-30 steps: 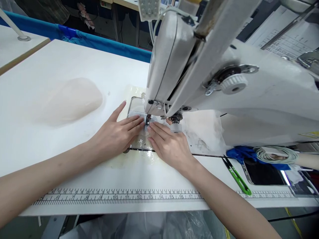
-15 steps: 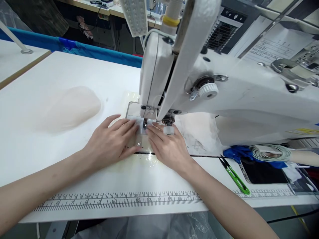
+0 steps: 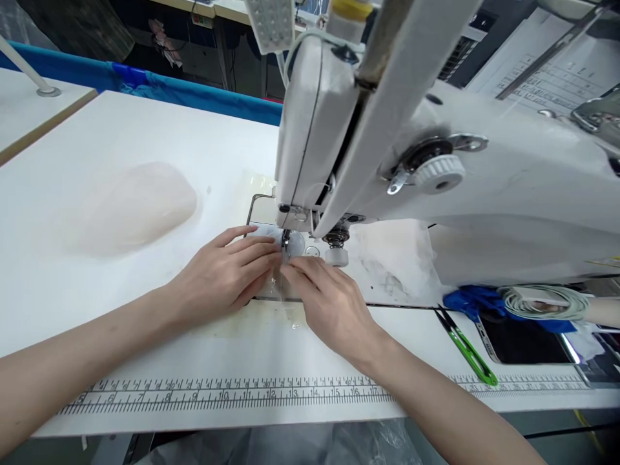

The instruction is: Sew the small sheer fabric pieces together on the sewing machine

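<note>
A white sewing machine (image 3: 310, 135) stands over the table, its needle and presser foot (image 3: 285, 239) lowered near a small piece of thin pale fabric (image 3: 266, 231). My left hand (image 3: 230, 271) lies with fingers stretched out flat over this fabric, fingertips just left of the foot. My right hand (image 3: 332, 300) is bent, its fingertips drawn together just in front of the foot, close to my left fingertips. Its thumb is hidden, and what it pinches is too sheer and covered to make out. Metal plate shows around the foot.
A sheer pale cloth piece (image 3: 145, 206) lies on the left of the table. Pale sheets (image 3: 394, 258) lie under the machine arm. Green thread snips (image 3: 467, 349), a phone (image 3: 526, 339) and a blue cloth (image 3: 469, 300) are at right. A ruler strip (image 3: 223, 394) runs along the front edge.
My right fingers have drawn back toward me from beside the foot and bent together. My left hand has slid slightly right, closer to the foot. The view has shifted slightly.
</note>
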The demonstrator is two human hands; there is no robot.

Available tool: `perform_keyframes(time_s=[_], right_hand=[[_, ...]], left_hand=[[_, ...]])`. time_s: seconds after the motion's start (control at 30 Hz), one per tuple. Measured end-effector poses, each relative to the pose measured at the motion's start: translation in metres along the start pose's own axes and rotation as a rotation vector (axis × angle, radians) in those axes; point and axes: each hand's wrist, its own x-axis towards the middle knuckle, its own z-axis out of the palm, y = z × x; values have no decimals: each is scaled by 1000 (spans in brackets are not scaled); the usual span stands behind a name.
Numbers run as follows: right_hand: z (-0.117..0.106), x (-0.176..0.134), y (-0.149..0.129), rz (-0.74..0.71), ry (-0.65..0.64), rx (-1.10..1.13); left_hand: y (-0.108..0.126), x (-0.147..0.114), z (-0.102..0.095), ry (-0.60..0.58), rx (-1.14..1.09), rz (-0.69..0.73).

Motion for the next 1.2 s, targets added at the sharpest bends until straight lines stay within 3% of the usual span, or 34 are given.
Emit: perform_keyframes(time_s=[0.5,0.7,1.2], right_hand=[[-3,4,10,33,-143,-80],[-2,4,12,36,-136,-84],[-1,4,11,14,-97,-120]], left_hand=[[8,-3,6,-29,141,3],[10,-2,5,-32,229,25],[8,-6,10,-89,160,-36]])
